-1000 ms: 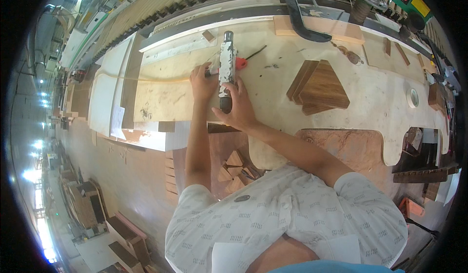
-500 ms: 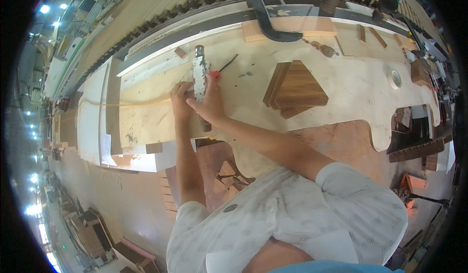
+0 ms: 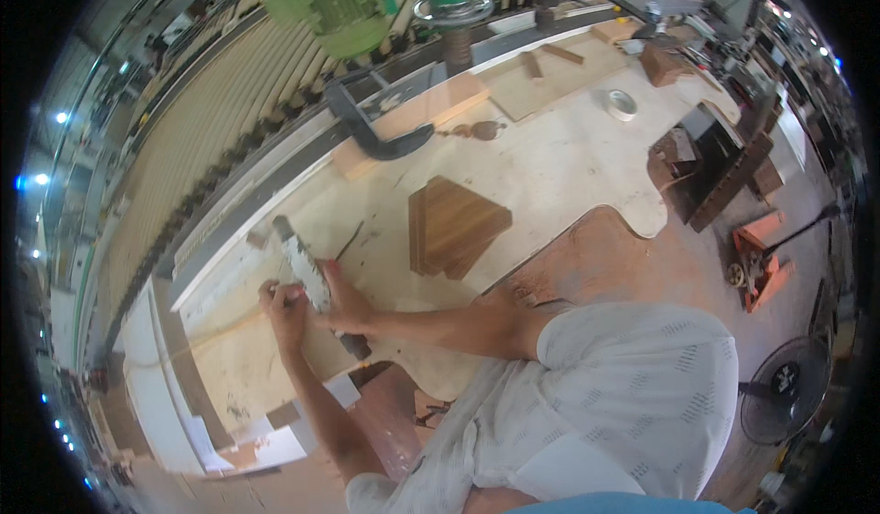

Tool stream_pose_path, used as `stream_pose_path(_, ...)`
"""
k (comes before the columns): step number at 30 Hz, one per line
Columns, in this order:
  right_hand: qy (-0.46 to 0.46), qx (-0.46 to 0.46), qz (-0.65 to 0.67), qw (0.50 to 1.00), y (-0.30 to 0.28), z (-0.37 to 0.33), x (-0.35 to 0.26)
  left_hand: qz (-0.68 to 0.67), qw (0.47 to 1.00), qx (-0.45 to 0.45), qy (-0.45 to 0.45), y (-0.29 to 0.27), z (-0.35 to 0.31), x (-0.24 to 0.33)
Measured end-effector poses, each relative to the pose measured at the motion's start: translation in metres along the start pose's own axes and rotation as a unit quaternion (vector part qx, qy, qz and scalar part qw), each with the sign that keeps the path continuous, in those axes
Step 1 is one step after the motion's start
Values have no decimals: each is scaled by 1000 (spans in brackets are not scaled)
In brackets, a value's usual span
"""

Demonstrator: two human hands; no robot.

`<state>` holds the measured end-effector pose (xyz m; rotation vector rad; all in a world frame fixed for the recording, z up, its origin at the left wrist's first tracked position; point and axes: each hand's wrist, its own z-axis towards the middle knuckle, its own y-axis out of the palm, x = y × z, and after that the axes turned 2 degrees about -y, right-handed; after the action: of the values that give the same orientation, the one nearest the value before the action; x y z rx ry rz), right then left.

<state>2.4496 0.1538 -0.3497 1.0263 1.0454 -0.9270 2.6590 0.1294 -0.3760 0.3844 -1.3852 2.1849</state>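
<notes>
A long tool (image 3: 306,271) with a worn whitish body and dark ends lies tilted over the pale board; its exact kind is unclear. My right hand (image 3: 344,301) is closed around its right side. Just left of the tool, my left hand (image 3: 285,310) has its fingers curled together, with a small red bit showing at the fingertips; what they hold is mostly hidden. A yellowish hose (image 3: 206,342) runs from the left up to this hand. To the right sits a stack of angled brown wooden pieces (image 3: 466,224).
Behind the stack are a dark C-clamp (image 3: 353,124) and a pinkish wood strip (image 3: 440,104). A tape roll (image 3: 621,104) lies farther right. Green machinery (image 3: 344,10) overhangs the back, beside a roller conveyor (image 3: 229,101). The worktop (image 3: 559,179) has a curved cut-out edge. A fan (image 3: 786,390) stands right.
The view has swung to the right, bringing the green machine and the fan into sight. Both hands stay at the tool, which appears more slanted.
</notes>
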Motion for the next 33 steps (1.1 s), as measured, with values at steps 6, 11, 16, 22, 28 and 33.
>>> stream_pose_path(6,-12,-15,-108,994,-28,-33,26,-61,998,11,9,20,-1,0)
stream_pose_path(11,-35,-14,-107,994,-35,-24,-28,0,999,43,2,7,23,37)
stream_pose_path(16,51,-55,-109,991,-39,-18,-43,13,998,46,-30,4,28,37)
stream_pose_path(22,63,-40,-125,989,-39,1,-30,36,997,39,-52,12,50,34)
stream_pose_path(28,-4,2,-158,987,-38,25,-14,32,998,34,-46,15,63,23)
stream_pose_path(33,-3,15,-152,988,-42,26,-14,15,997,36,-62,16,64,29)
